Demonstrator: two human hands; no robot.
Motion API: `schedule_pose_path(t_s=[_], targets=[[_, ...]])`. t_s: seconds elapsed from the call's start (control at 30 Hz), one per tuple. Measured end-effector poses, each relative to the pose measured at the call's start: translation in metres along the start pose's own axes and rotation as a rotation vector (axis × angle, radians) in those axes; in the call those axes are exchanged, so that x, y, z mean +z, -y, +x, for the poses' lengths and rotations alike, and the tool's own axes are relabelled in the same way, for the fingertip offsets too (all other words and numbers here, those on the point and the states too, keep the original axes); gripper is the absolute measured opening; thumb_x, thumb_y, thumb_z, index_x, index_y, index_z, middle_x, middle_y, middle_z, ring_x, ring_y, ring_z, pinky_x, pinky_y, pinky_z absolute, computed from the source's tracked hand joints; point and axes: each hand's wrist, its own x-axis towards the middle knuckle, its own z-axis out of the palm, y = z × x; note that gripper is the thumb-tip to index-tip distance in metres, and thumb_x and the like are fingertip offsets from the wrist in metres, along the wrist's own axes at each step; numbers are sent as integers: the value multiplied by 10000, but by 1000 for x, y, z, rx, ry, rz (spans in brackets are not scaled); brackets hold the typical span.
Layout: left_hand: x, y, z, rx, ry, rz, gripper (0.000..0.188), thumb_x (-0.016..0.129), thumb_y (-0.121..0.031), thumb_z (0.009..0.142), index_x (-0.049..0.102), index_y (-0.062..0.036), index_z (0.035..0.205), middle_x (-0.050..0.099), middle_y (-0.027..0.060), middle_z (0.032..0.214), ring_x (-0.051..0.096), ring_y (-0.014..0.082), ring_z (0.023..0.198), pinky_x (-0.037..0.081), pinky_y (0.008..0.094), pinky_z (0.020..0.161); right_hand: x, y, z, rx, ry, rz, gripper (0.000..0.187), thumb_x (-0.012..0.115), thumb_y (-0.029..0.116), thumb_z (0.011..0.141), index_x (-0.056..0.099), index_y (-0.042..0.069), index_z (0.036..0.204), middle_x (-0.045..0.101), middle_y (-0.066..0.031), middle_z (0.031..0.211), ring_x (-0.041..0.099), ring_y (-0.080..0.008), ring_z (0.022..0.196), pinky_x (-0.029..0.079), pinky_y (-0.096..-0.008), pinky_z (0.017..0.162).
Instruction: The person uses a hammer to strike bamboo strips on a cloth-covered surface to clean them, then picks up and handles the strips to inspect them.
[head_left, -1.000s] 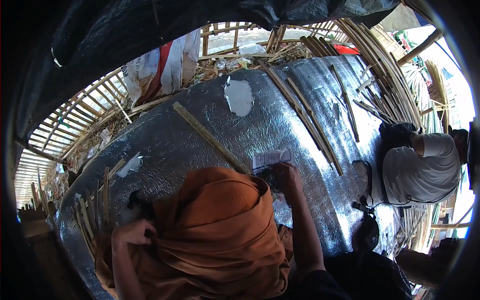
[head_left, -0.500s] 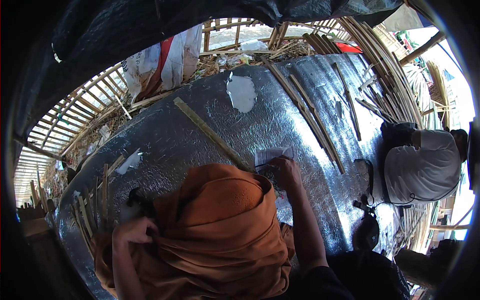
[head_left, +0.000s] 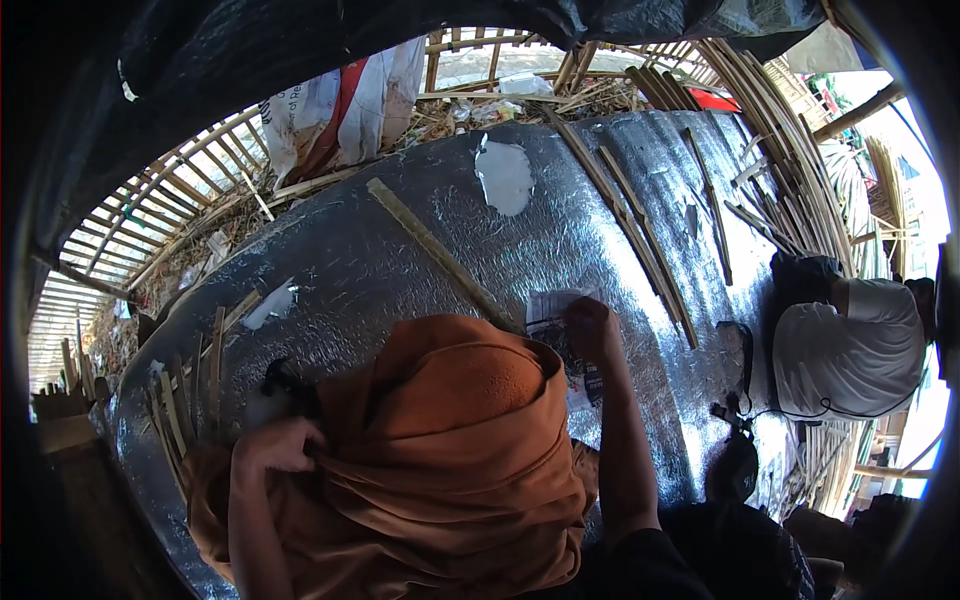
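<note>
My left hand is at the near left, its fingers bent against the edge of a brown cloth; I cannot tell whether they pinch it. The cloth lies right in front of me in deep folds, draped over a rounded form. My right hand reaches past the cloth's right side, fingers curled in, at the right end of a small printed sheet. That sheet lies just beyond the cloth, on a broad silver mat; my hand hides part of it, so I cannot tell if I grip it. Nearer me, beside my right forearm, is another printed piece. A long bamboo strip slants from the far left toward the cloth's far edge, and a darker strip lies farther right. Near my left hand there is a black object, its kind unclear, with upright sticks to its left. To the right, a person in a light shirt bends over.
</note>
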Motion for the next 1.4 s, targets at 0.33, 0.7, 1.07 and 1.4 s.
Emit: schedule_pose_path(t_s=[0.33,0.7,1.07,1.4], targets=[[0,-6,1,-68,29,-39,495,732,-106,702,724,17,1181,756,205,1012,739,276,920,571,364,810,-27,26,-6,421,33,856,197,722,124,950,687,79,1139,716,-50,1033,665,-131,938,531,-286,786],[-17,-14,-33,150,-271,-342,467,746,-133,882,637,-70,1332,700,96,1224,677,239,1058,540,373,918,-42,105,-20,247,186,1254,216,702,28,934,688,51,1149,713,-53,997,671,-154,952,528,-312,835],[-9,115,-10,-615,-1331,-61,409,605,-101,901,543,-116,1305,680,186,1150,651,434,1100,514,536,931,-13,201,-52,53,501,1465,211,665,-77,915,688,5,1109,731,-120,989,702,-188,945,556,-313,827],[-13,101,20,-546,-1468,1,541,585,-60,898,430,-18,1414,473,211,1417,630,459,1117,550,527,917,18,199,-65,30,561,1498,254,714,-52,873,690,83,1086,709,-36,928,634,-178,844,481,-382,809]])
